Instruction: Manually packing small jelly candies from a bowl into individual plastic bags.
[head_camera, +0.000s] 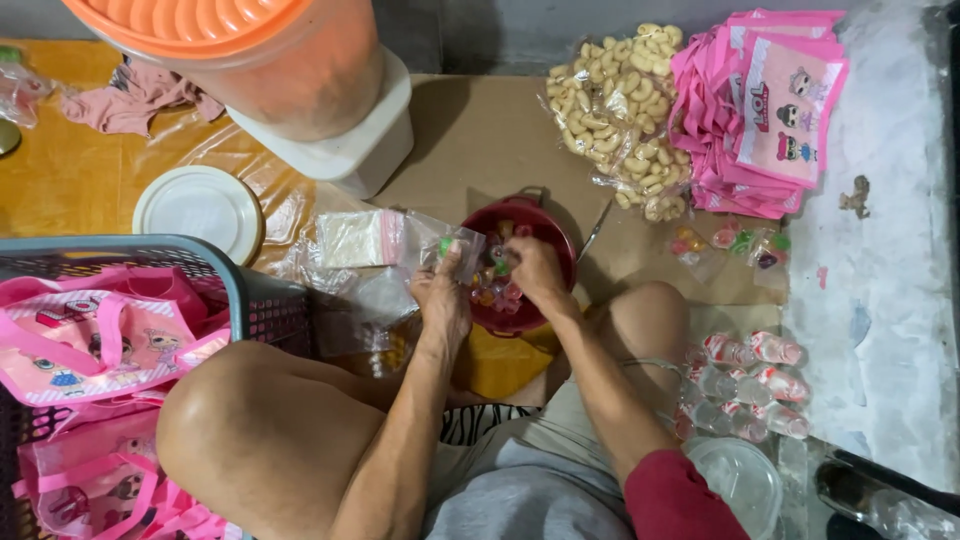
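A round dark-red metal bowl (545, 232) with small handles sits on the brown cardboard sheet (480, 135), directly in front of the seated person's knees, and serves as the landmark here. It is filled with small, brightly coloured wrapped candies (497, 290).

The left hand (442, 295) is at the bowl's left rim, fingers curled and thumb pressed against a small clear plastic bag (455, 247). The bag's long axis runs roughly level, left to right, with its open mouth pointing toward the bowl; a few coloured candies show inside it.

The right hand (535, 272) is over the bowl's middle, fingers bunched downward into the candies; whether they pinch one cannot be told.

Left of the bowl lies a stack of clear zip bags (352, 238), and further left a grey plastic basket (240, 290) of pink printed bags. Beyond the bowl, to its right, is a clear bag of pale puffed snacks (612, 110). To the bowl's lower right lie small plastic drink bottles (750, 385).
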